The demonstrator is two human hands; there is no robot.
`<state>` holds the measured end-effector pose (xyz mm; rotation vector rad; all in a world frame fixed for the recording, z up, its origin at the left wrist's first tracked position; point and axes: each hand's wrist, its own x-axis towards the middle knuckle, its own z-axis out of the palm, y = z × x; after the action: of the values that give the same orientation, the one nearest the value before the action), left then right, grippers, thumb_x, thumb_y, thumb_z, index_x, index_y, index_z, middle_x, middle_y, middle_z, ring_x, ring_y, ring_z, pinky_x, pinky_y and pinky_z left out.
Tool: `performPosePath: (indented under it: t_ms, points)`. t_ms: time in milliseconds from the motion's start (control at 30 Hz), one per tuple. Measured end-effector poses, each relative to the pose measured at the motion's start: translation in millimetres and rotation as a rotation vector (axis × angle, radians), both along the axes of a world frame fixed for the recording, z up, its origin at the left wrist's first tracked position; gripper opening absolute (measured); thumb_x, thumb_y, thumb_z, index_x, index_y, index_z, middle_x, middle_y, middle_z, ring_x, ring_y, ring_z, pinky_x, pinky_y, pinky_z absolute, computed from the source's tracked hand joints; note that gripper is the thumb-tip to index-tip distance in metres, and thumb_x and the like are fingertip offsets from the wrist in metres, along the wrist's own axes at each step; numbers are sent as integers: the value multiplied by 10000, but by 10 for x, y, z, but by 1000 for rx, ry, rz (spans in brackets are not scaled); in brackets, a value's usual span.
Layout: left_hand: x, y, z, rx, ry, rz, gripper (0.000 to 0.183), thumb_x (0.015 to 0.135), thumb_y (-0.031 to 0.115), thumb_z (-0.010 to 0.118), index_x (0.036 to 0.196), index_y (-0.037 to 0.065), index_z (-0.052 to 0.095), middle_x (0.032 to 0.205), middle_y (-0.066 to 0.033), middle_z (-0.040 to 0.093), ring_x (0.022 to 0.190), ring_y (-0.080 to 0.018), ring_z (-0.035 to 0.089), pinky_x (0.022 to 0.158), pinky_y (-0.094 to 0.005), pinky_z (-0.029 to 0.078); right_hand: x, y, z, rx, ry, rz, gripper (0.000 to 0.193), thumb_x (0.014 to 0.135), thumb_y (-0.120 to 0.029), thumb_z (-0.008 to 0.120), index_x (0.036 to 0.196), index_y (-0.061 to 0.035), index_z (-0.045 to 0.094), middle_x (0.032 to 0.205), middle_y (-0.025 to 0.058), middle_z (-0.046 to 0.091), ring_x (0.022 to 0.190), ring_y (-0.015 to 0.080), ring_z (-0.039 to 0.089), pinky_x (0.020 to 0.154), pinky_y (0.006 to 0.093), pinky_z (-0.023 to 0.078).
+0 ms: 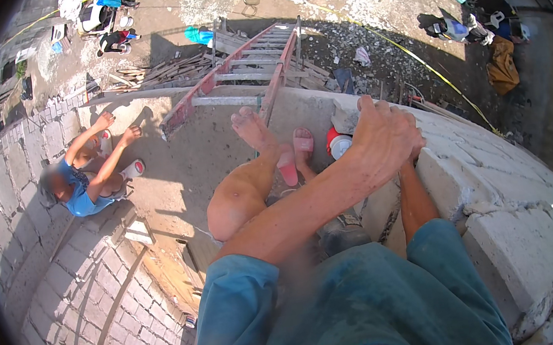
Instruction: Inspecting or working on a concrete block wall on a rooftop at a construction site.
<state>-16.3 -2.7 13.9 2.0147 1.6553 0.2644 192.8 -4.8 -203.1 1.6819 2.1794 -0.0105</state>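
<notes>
Extends left forearm (314, 201) across body (360, 306) to the right, with left hand (387, 134) knuckles up, mostly screening right hand (418, 148) from view.

Building site; block walls (524, 246), ladder (281, 63), rubble (346, 4)

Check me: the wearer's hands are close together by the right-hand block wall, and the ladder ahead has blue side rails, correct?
Not quite: the head view shows the ladder ahead with red side rails, not blue. The hands are close together by that block wall.
</notes>
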Motion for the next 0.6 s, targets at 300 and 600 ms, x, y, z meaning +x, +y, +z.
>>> performPosePath:
  t_ms: [300, 600]
  points:
    - [101, -14, -137, -66, 21, 68, 274, 842, 392, 590, 898, 167, 736, 868, -48, 680, 877, -268, 619, 802, -536, 360, -152, 28, 300, -11, 43, 67, 221, 873, -378, 548, 1066, -283, 602, 833, 23, 595, 800, 276, 614, 570, 468, 425]
    - [49, -7, -101, -97, 23, 13, 268, 860, 392, 573, 912, 187, 738, 896, -24, 678, 898, -261, 611, 799, -538, 355, -136, -7, 184, 23, 56, 41, 228, 852, -362, 571, 955, -161, 602, 812, 24, 613, 826, 279, 621, 605, 473, 447]
